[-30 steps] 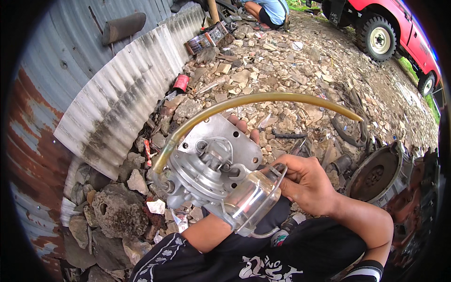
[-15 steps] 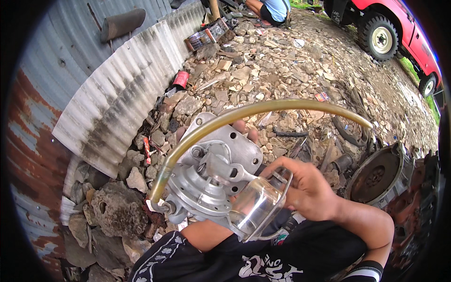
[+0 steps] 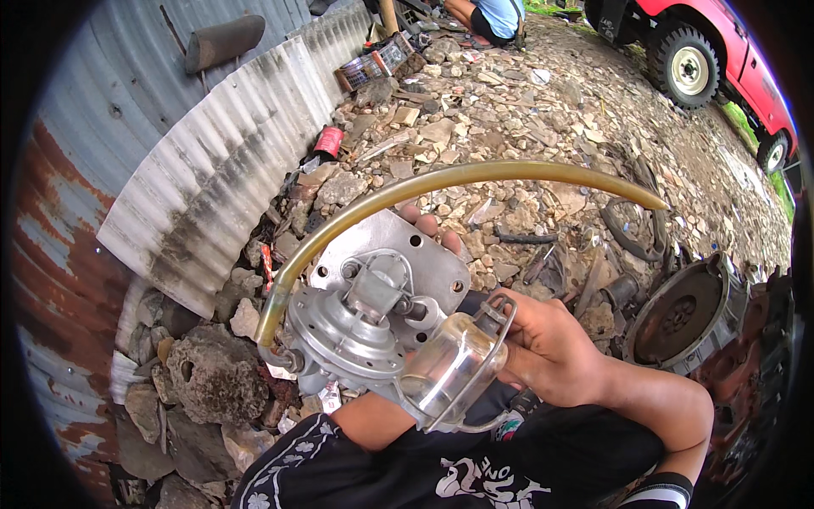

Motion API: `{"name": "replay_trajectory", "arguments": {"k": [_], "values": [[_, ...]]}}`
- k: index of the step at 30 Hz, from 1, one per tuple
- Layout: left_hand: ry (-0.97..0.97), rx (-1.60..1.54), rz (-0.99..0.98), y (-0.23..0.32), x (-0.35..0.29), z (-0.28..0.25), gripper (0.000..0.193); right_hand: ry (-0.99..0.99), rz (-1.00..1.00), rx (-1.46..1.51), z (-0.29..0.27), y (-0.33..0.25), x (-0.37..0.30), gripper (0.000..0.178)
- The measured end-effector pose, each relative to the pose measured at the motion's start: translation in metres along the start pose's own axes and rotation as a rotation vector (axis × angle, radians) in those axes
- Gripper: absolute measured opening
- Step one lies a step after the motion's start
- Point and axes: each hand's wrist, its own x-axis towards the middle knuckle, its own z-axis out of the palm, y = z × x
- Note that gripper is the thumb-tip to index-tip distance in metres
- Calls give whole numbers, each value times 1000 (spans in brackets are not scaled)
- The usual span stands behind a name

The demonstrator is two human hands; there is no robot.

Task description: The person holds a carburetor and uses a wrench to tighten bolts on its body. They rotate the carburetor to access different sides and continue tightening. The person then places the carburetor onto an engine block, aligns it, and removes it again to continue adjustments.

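Observation:
A silver metal fuel pump (image 3: 343,327) is held up in front of my lap, tilted, with its flat drilled mounting plate behind the round body. My left hand (image 3: 431,226) supports it from behind; only the fingertips show past the plate's upper edge, the rest being hidden. A long yellowish hose (image 3: 407,185) runs from the pump's left fitting and arcs to the right, its far end free. On the pump's right side sits a clear bowl (image 3: 454,360) within a wire bail (image 3: 479,382). My right hand (image 3: 551,349) is closed at the bail's upper end, thumb and fingers pinching there.
Corrugated metal sheets (image 3: 229,161) line the left side. Rubble and a large pitted stone (image 3: 216,373) lie below them. To the right are a round metal housing (image 3: 678,314) and a black rubber loop (image 3: 632,233). Farther off are a crouching person (image 3: 492,21) and a red vehicle (image 3: 721,51).
The fuel pump has shifted slightly left and turned a little, its hose moving with it. My right hand has stayed at the bail, with the bail's top end now more visible.

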Motion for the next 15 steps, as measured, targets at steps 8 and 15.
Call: {"name": "replay_trajectory", "arguments": {"k": [8,15], "values": [[-1,40,-103,2,-20,-1,71,117,-54,-147,-17,-12,-8,20],[29,-21,-61,-3,6,-1,72,29,14,-118,8,-5,-9,31]]}}
